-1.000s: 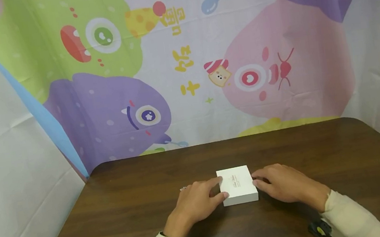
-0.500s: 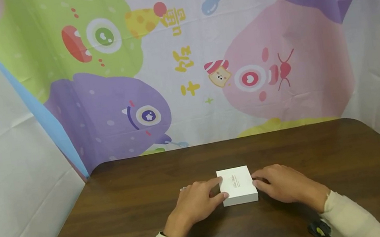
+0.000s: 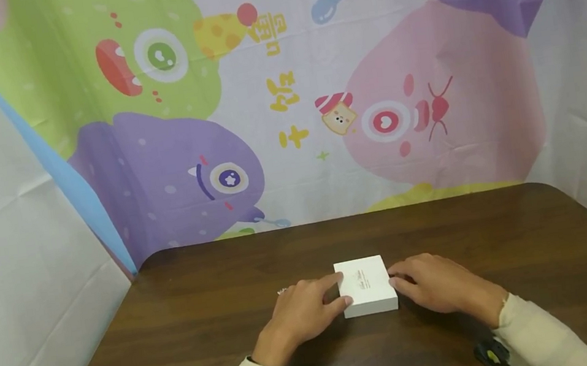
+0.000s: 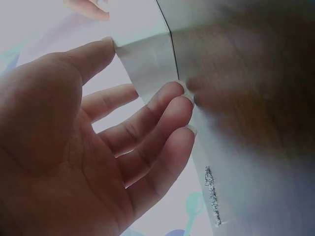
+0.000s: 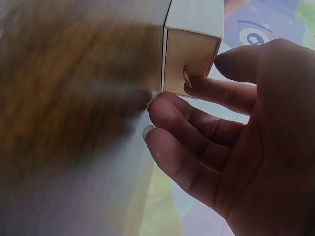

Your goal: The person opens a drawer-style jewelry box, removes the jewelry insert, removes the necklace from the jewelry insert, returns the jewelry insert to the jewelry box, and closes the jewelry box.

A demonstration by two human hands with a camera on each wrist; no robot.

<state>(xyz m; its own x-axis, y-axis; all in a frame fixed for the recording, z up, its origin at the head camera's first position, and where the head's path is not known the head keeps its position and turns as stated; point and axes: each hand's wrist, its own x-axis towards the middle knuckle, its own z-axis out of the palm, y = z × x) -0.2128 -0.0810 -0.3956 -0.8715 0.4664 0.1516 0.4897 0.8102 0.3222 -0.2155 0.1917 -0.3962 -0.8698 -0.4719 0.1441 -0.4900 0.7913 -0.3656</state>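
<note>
A small white drawer box (image 3: 365,282) with faint lettering on its lid lies on the brown table. My left hand (image 3: 301,313) holds its left end, thumb at the near corner and index finger farther back. In the left wrist view the other fingers of the left hand (image 4: 118,132) hang loosely curled beside the box. From the other side comes my right hand (image 3: 440,282). In the right wrist view its index fingertip touches a small pull tab (image 5: 187,76) on the box's tan end face, and the thumb is at the box's edge.
A thin silver chain (image 4: 212,196) lies on the table (image 3: 205,318), partly hidden behind the left hand in the head view. A cartoon-printed cloth (image 3: 317,192) hangs at the table's back edge. White cloth sides (image 3: 28,242) stand left and right.
</note>
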